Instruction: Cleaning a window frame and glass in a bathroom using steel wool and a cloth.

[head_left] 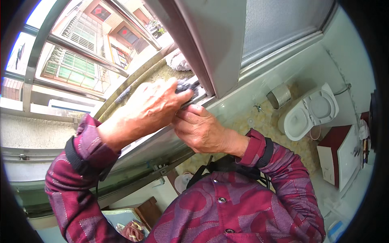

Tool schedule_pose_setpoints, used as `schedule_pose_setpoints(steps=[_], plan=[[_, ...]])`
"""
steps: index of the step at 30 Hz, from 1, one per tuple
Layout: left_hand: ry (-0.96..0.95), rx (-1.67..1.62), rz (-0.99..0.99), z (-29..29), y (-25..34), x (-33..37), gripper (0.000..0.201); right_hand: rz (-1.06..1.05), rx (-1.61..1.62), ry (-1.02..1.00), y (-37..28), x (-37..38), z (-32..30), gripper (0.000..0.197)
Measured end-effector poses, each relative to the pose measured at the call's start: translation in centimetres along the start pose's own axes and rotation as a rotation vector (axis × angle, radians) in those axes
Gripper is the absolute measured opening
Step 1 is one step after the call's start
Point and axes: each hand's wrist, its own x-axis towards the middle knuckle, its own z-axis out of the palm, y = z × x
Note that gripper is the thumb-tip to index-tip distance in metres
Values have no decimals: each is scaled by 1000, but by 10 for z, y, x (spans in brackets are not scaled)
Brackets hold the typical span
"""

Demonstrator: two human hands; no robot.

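Observation:
My left hand (152, 101) reaches over the window sill, its fingers closed on a crumpled dark grey cloth (186, 86). The cloth is pressed against the window track (199, 94), at the foot of the upright window frame (194, 48). Just below and to the right, my right hand (202, 127) is closed, thumb against curled fingers, close to the cloth's lower end. What those fingers grip is hidden. A lighter grey, fluffy rag (177, 60) lies on the outer ledge beyond the left hand.
Metal window bars (77, 54) stand outside on the left, with a building behind. On the right are a frosted window pane (279, 28), a paper holder (278, 96), a white toilet (296, 121) with its lid raised and a dark-red-and-white cabinet (336, 152). A wooden box-like piece (149, 210) stands below left.

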Motion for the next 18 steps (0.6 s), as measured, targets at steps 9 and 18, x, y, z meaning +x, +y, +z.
schedule_pose_setpoints(steps=[9,18], plan=[[60,55,-15,4,7,9,43,11,-22,-15,-1,1,7,28],[-525,-239,-364,-29,-11,-10,34,-36,-65,-33,3,-1,2,19]])
